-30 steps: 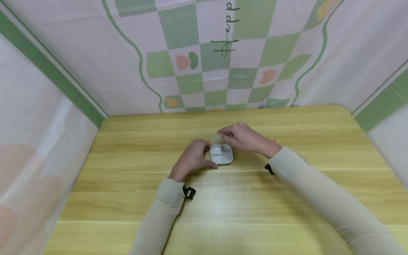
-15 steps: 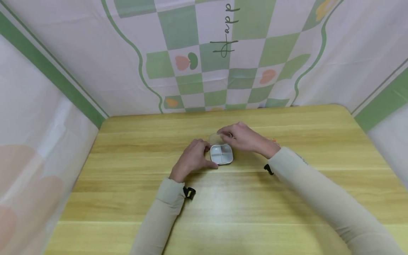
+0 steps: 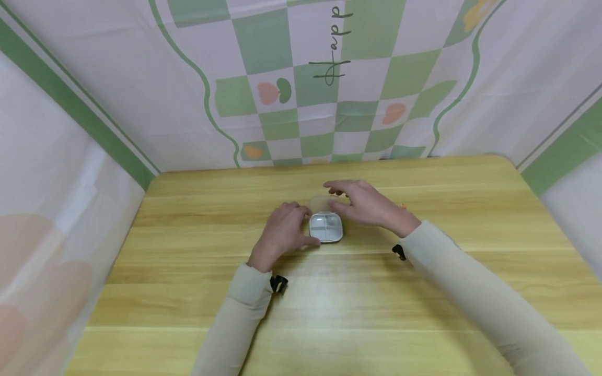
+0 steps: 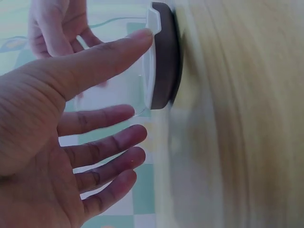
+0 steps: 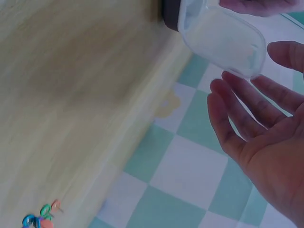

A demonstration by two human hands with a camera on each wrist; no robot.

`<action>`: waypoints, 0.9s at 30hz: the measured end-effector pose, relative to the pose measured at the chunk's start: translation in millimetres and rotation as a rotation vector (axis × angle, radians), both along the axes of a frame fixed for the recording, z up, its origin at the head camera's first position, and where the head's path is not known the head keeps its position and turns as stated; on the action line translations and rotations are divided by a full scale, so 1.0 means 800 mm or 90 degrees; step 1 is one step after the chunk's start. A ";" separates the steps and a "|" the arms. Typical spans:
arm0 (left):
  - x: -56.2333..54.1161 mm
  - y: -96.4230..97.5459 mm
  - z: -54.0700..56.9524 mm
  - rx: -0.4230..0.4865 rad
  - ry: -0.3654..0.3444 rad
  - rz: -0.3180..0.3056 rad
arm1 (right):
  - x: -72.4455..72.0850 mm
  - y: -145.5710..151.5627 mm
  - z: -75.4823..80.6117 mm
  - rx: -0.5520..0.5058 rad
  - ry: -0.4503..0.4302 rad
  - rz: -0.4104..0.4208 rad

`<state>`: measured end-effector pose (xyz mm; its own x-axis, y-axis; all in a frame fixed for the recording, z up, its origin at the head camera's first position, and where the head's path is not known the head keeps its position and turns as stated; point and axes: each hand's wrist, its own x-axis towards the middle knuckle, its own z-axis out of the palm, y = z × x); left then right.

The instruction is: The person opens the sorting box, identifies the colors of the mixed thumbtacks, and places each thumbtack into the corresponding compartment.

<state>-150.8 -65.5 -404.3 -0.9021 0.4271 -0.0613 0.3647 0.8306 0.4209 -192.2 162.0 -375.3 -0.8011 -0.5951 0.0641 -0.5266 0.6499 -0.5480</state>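
Note:
A small pill box (image 3: 326, 228) with several white compartments and a dark base sits on the table, its clear lid (image 5: 228, 42) swung up at the far side. My left hand (image 3: 284, 230) holds the box from its left. The left thumb (image 4: 137, 40) rests on the white rim at the near corner, and the index fingertip is by the far corner. My right hand (image 3: 367, 203) is beside the lid, fingers spread and thumb apart. In the right wrist view, its fingertips are right at the lid's outer edge.
Small coloured pieces (image 5: 40, 218) lie on the wooden table (image 3: 188, 292) to the right, mostly behind my right wrist in the head view. A checkered curtain (image 3: 320, 104) hangs along the table's back edge.
My right fingers, pinched at the lid earlier, have spread apart and let go. The lid stays raised. My left hand and the box have hardly moved.

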 end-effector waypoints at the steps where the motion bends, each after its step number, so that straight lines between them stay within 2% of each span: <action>1: 0.000 0.000 0.000 -0.002 0.002 -0.008 | 0.001 0.003 0.001 0.002 0.005 -0.006; 6: -0.001 0.001 -0.003 -0.006 0.009 -0.042 | 0.008 0.020 0.006 0.010 0.041 -0.038; 12: -0.002 0.001 -0.005 -0.015 0.007 -0.053 | 0.012 0.046 0.007 0.017 0.055 -0.070; 21: -0.002 0.000 -0.009 -0.023 -0.006 -0.030 | 0.009 0.088 0.014 0.045 0.054 -0.115; 27: -0.001 0.001 -0.008 -0.011 -0.025 -0.021 | 0.006 0.112 0.013 0.088 0.044 -0.150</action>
